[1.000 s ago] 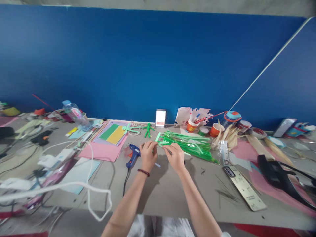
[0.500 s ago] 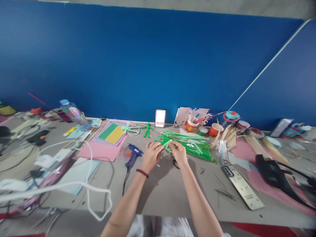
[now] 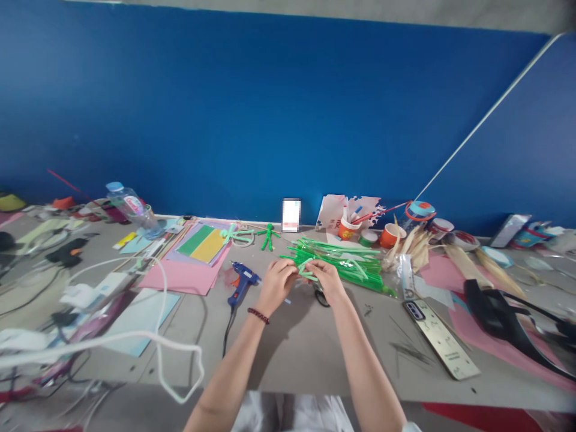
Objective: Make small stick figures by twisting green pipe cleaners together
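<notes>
A light green pipe cleaner [image 3: 308, 273], bent into angles, is held between my two hands above the table. My left hand [image 3: 278, 282] pinches its left side, a dark red bead bracelet round the wrist. On its right side the fingers of my right hand [image 3: 329, 281] are closed. Just behind lies a plastic bag of green pipe cleaners [image 3: 355, 267]. A dark green stick figure [image 3: 269, 237] and a pale green figure [image 3: 231, 234] are farther back. Scissors [image 3: 320, 296], partly hidden, lie beneath my right hand.
Left of my hands is a blue glue gun [image 3: 244, 282] with its cord. Coloured paper [image 3: 184, 273], a bottle [image 3: 135, 207] and white cables [image 3: 180, 343] lie farther left. Rightward are a pen cup [image 3: 347, 229], an orange cup [image 3: 392, 236], a patterned phone [image 3: 441, 339] and a black headset [image 3: 490, 312].
The light green pipe cleaner has turned between my fingers, and its ends now point more toward the right hand. Both hands stay nearly in place.
</notes>
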`<action>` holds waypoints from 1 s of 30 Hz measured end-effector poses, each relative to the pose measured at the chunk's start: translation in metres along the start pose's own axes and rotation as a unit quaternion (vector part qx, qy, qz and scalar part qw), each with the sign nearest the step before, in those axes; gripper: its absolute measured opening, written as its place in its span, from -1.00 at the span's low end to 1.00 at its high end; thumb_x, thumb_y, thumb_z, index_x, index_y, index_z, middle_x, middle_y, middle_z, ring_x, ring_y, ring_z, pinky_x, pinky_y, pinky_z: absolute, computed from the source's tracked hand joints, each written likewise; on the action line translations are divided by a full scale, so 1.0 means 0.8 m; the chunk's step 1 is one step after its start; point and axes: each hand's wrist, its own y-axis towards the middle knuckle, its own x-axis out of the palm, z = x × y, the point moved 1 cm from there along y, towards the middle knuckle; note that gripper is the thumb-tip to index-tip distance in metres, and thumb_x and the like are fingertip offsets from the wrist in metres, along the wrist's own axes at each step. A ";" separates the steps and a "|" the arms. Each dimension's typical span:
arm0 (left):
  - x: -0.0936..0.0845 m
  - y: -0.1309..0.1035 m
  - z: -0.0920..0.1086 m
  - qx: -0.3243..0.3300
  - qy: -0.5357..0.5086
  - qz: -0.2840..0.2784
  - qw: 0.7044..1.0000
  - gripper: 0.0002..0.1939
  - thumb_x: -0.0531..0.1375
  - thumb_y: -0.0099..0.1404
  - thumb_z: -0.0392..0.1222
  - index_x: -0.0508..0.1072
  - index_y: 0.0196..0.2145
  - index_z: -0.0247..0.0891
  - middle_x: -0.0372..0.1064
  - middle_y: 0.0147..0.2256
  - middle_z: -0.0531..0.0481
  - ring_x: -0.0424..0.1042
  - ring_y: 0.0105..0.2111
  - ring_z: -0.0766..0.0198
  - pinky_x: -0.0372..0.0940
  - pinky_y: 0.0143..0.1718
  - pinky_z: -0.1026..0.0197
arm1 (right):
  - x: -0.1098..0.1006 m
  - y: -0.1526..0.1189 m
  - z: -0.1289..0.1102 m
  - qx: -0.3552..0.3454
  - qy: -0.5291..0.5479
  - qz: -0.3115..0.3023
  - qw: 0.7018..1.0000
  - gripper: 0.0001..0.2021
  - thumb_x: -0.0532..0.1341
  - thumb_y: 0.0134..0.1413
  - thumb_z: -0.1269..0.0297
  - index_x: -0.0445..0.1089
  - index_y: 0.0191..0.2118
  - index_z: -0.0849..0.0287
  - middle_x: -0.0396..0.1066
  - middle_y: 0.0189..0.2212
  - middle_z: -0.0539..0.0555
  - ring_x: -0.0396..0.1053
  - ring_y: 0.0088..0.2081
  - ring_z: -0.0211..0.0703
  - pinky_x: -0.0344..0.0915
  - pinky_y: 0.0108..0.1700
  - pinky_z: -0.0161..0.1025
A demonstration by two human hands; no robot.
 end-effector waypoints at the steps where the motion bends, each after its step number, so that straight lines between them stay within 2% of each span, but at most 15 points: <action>1: 0.001 0.000 -0.002 0.001 -0.008 0.000 1.000 -0.90 0.10 0.29 -0.22 0.41 -0.32 -0.23 0.40 -0.27 -0.04 0.37 -0.20 0.25 0.17 -0.18 0.15 | -0.001 0.001 -0.001 0.002 0.010 0.000 1.000 -0.70 0.40 -0.33 0.09 0.42 -0.50 0.21 0.42 -0.63 0.00 0.36 -0.62 -0.21 0.24 -0.58 -0.33; 5: 0.005 -0.002 -0.007 -0.018 -0.031 0.027 0.999 -0.91 0.13 0.27 -0.22 0.44 -0.31 -0.21 0.43 -0.28 -0.05 0.39 -0.22 0.22 0.21 -0.20 0.15 | 0.000 0.002 -0.001 0.009 0.036 0.009 0.999 -0.68 0.42 -0.37 0.08 0.42 -0.51 0.20 0.42 -0.63 -0.02 0.36 -0.61 -0.22 0.25 -0.56 -0.33; 10: 0.001 0.002 -0.002 -0.074 -0.118 0.052 0.989 -0.91 0.18 0.22 -0.20 0.46 -0.38 -0.23 0.42 -0.33 -0.05 0.41 -0.29 0.24 0.27 -0.26 0.20 | 0.004 0.001 0.001 0.012 0.059 -0.007 0.998 -0.68 0.41 -0.34 0.06 0.40 -0.54 0.20 0.39 -0.64 -0.04 0.33 -0.63 -0.27 0.25 -0.55 -0.34; 14: -0.005 0.003 0.004 -0.064 -0.108 0.030 0.992 -0.90 0.18 0.22 -0.22 0.46 -0.43 -0.24 0.42 -0.39 -0.04 0.40 -0.32 0.24 0.25 -0.27 0.19 | 0.008 -0.001 0.001 0.008 0.043 -0.008 0.999 -0.68 0.40 -0.32 0.06 0.39 -0.55 0.21 0.35 -0.68 -0.05 0.28 -0.66 -0.31 0.21 -0.58 -0.36; 20: -0.011 0.004 0.011 -0.073 -0.165 0.062 0.982 -0.90 0.16 0.22 -0.23 0.44 -0.44 -0.25 0.38 -0.40 -0.04 0.38 -0.34 0.26 0.28 -0.29 0.21 | 0.014 -0.001 0.008 -0.011 -0.016 0.032 0.999 -0.65 0.40 -0.35 0.05 0.37 -0.55 0.23 0.27 -0.72 -0.06 0.17 -0.69 -0.36 0.05 -0.65 -0.39; 25: -0.012 0.006 0.012 -0.111 -0.180 0.112 0.971 -0.87 0.17 0.21 -0.21 0.40 -0.48 -0.26 0.36 -0.42 -0.01 0.38 -0.35 0.27 0.29 -0.29 0.21 | 0.019 -0.001 0.016 -0.069 -0.087 0.074 0.991 -0.66 0.34 -0.30 0.04 0.26 -0.58 0.17 0.14 -0.72 -0.13 0.00 -0.68 -0.40 -0.07 -0.66 -0.40; 28: -0.011 0.005 0.010 -0.132 -0.148 0.150 0.969 -0.86 0.16 0.22 -0.20 0.37 -0.48 -0.25 0.36 -0.40 -0.01 0.37 -0.32 0.27 0.27 -0.25 0.20 | 0.023 -0.005 0.016 -0.122 -0.156 0.055 0.979 -0.72 0.26 -0.14 0.11 0.22 -0.59 0.16 0.12 -0.70 -0.12 0.04 -0.64 -0.36 0.00 -0.59 -0.38; 30: -0.011 0.004 0.008 -0.142 -0.107 0.174 0.968 -0.86 0.15 0.23 -0.19 0.36 -0.47 -0.24 0.36 -0.39 -0.01 0.37 -0.31 0.26 0.25 -0.23 0.18 | 0.027 -0.009 0.015 -0.167 -0.207 0.047 0.963 -0.75 0.22 -0.05 0.16 0.23 -0.58 0.16 0.19 -0.65 -0.08 0.12 -0.58 -0.31 0.08 -0.51 -0.35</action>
